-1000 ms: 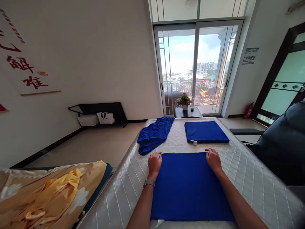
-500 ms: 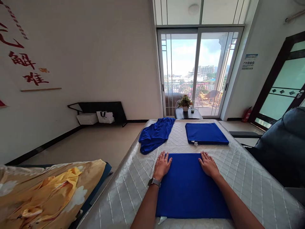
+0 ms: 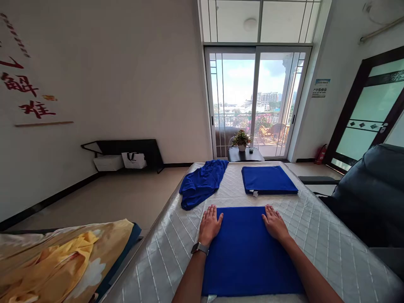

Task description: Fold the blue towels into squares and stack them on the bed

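Observation:
A blue cloth [image 3: 244, 252], folded into a flat rectangle, lies in front of me on the quilted mattress [image 3: 164, 252]. My left hand [image 3: 209, 225] rests flat at its far left corner, fingers stretched out, a watch on the wrist. At the far right corner my right hand [image 3: 275, 221] lies flat too, fingers extended over the edge. Neither hand grips anything. Beyond them on the right is a neatly folded blue stack [image 3: 268, 179] with a small white label. To the left of that, a crumpled blue cloth [image 3: 203, 183] lies loose.
At lower left stands another bed with a flowered cover [image 3: 110, 248] and a yellow garment [image 3: 69, 261]. A dark armchair [image 3: 372, 189] is on the right. Past the mattress, a small black table [image 3: 246, 155] holds a potted plant [image 3: 241, 140] before sliding glass doors.
The view has tilted up slightly and shifted a little to the right. Both hands stay flat at the far corners of the folded cloth, which looks the same.

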### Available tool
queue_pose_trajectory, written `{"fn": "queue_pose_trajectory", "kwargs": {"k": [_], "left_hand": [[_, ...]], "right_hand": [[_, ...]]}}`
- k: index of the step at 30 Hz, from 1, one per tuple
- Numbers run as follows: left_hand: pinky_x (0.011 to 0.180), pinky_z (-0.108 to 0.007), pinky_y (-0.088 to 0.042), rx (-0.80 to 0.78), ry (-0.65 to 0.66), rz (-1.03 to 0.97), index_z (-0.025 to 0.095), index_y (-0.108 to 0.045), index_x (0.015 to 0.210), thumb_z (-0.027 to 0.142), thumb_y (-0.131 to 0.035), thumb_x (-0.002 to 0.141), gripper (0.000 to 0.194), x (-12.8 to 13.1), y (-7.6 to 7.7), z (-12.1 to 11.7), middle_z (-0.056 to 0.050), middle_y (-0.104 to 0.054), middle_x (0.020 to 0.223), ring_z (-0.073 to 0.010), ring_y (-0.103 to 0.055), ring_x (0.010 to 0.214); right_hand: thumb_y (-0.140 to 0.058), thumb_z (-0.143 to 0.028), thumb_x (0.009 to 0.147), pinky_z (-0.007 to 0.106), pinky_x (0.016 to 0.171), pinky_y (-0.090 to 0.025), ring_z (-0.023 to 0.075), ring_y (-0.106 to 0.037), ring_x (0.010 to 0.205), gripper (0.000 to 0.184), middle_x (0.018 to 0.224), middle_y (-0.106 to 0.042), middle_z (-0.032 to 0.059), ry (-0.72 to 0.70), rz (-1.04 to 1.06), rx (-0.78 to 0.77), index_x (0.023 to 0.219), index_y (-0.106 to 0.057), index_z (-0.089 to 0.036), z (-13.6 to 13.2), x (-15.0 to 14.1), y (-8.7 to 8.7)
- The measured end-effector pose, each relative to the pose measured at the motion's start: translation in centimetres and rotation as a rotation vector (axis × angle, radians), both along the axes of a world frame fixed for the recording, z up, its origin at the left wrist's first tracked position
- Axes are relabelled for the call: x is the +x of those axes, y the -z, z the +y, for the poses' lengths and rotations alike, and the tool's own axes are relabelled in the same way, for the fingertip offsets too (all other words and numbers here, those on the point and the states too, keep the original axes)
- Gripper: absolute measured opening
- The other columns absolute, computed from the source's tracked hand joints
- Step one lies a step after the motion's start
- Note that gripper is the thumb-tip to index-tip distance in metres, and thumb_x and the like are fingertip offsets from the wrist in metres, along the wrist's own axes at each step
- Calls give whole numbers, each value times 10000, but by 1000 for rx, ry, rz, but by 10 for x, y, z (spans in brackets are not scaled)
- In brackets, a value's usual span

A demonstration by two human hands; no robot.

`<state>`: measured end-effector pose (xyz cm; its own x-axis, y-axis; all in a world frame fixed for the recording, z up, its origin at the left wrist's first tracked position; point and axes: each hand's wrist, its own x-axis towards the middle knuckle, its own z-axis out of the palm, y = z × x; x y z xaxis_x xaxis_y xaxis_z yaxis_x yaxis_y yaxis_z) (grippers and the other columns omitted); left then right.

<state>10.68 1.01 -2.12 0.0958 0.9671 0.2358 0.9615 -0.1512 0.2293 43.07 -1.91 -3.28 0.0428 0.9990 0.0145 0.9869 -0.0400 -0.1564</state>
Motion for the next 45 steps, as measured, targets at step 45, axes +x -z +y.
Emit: {"fn": "queue_pose_trajectory", "kwargs": {"k": [45], "left_hand": [[1234,-453,-232,-47,-40,53,54,-349,1540,504,-265,1021,692,0,5,-30,-189,-303,1622,-275,-293,1508]], "right_hand": [[-194,-378,1023,396,1245,-82,190,-145,1542,646,1664,-196,84,8,15,40,1590,-233,-71,-1,5,2]]}}
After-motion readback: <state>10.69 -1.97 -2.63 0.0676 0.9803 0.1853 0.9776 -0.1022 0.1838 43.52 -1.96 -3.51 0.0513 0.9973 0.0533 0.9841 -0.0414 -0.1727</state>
